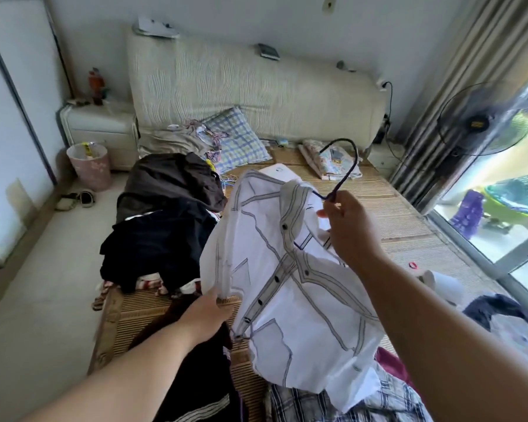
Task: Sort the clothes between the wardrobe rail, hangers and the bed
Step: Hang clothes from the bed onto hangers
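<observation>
A white shirt [296, 300] with grey seams and dark buttons hangs on a dark blue hanger [346, 169] above the bed [409, 226]. My right hand [346, 222] grips the hanger's neck just below the hook, holding it up. My left hand [206, 309] pinches the shirt's left sleeve edge, pulling the cloth out to the side. Most of the hanger is hidden inside the shirt. The wardrobe rail is not in view.
Dark clothes [162, 220] are piled on the bed's left side, a plaid garment [357, 400] and dark cloth lie near me. A checked pillow [238, 138] lies by the headboard. A pink bin [89, 166] and nightstand [101, 126] stand left; a fan [482, 120] and window right.
</observation>
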